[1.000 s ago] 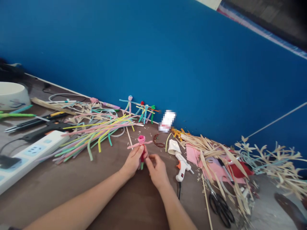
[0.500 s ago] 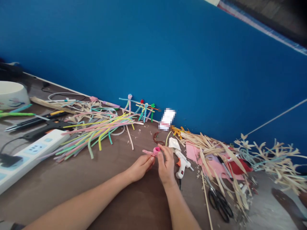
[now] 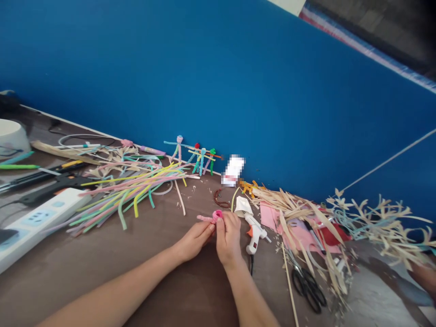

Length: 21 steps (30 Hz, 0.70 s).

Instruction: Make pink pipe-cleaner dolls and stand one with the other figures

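Both my hands meet over a small pipe-cleaner figure (image 3: 213, 216) with a pink coiled head and pale pink arms, low on the brown table (image 3: 102, 263). My left hand (image 3: 194, 239) pinches it from the left, fingers closed. My right hand (image 3: 229, 238) grips it from the right with the thumb by the pink head. The figure's lower part is hidden between my fingers.
A heap of coloured pipe cleaners (image 3: 132, 188) lies to the left, with a white power strip (image 3: 34, 220) nearer. Several finished figures (image 3: 195, 156) lean on the blue wall. A white glue gun (image 3: 254, 229), scissors (image 3: 308, 286) and straw strips (image 3: 306, 213) lie right.
The figure stood upright between my hands a second ago; it has been tipped over and carried right, close to the glue gun. Both hands have stayed on it.
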Tool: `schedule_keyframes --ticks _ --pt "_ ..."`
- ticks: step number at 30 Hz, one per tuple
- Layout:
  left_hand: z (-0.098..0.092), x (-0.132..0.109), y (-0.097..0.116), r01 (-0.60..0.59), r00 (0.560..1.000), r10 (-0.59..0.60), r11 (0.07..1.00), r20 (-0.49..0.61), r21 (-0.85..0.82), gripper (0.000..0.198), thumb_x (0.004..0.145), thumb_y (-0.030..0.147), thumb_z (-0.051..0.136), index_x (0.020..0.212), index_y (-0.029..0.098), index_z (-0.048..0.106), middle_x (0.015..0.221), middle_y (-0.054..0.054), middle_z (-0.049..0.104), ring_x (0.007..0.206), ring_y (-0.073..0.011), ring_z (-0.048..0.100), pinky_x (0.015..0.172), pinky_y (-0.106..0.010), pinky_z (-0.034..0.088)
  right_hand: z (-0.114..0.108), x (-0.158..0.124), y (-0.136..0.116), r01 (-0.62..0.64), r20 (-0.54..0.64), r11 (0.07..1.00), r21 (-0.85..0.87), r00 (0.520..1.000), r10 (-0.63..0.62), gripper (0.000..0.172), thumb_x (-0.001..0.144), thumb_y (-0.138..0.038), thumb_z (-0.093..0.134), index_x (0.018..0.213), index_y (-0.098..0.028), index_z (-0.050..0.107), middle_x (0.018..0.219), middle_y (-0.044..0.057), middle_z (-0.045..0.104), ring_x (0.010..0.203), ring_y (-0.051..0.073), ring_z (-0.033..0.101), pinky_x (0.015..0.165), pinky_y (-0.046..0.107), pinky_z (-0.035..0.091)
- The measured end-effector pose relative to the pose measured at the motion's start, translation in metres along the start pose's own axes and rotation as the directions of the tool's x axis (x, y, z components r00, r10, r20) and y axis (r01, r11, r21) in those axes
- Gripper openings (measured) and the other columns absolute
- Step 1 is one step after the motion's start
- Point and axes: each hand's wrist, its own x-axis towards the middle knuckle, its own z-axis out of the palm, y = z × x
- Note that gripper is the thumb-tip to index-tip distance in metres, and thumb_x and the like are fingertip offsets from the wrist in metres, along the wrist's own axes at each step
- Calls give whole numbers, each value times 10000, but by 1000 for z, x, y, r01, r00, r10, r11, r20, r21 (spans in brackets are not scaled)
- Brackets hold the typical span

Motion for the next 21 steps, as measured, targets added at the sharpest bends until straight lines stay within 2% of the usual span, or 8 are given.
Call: schedule_keyframes --ticks 4,8,10,12,14,16,19,21 --pt "-1 1 -4 34 999 -32 992 17 -118 257 745 359 497 594 151 484 513 26 370 466 -81 282 416 -198 215 0 0 2 -18 5 999 40 1000 18 247 855 -242 318 889 -167 551 872 77 552 872 194 469 798 364 332" --pt "-2 4 -3 183 983 -164 913 83 -365 247 770 392 451 677 163 462 469 63 310 385 -55 235 367 -171 185 2 -2 8 -29 -82 990 137 996 40 310 847 -262 330 1126 -175 435 1050 101 505 1009 203 429 859 396 317" --pt "-4 6 1 183 983 -165 862 81 -473 211 773 376 448 772 167 475 508 54 363 392 -58 299 384 -173 262 3 -2 11 -90 -163 976 199 979 123 341 841 -281 339 1160 -168 384 1077 111 480 1023 203 424 866 399 318" --pt "-6 9 5 122 991 -133 838 18 -531 185 764 338 470 822 164 484 556 36 423 437 -70 381 449 -200 350 6 -2 14 -185 -185 943 275 953 241 284 835 -309 356 1066 -161 425 998 101 502 949 192 467 827 371 354" --pt "-8 11 8 65 991 -119 836 -64 -545 158 754 301 488 821 158 489 573 25 456 473 -78 423 493 -211 380 11 -3 15 -288 -94 887 361 935 342 213 826 -343 373 920 -168 450 831 58 525 773 160 517 705 310 414" --pt "-11 13 8 22 985 -112 842 -134 -539 133 749 275 495 804 154 493 552 28 458 476 -75 427 484 -193 372 17 -4 14 -400 114 812 426 913 390 199 810 -375 394 820 -180 430 683 3 505 543 109 499 509 239 411" --pt "-13 14 6 -18 975 -104 841 -195 -541 132 748 281 495 788 156 491 523 41 438 451 -65 418 436 -165 347 27 -9 11 -559 444 711 428 815 374 206 763 -383 458 780 -186 400 601 -42 500 327 56 416 318 180 295" --pt "-14 14 4 -4 970 -130 837 -206 -547 173 749 319 488 829 165 488 539 42 463 405 -61 405 375 -160 316 33 -12 9 -621 574 674 401 743 343 212 726 -358 501 789 -181 403 614 -39 540 287 51 422 283 165 268"
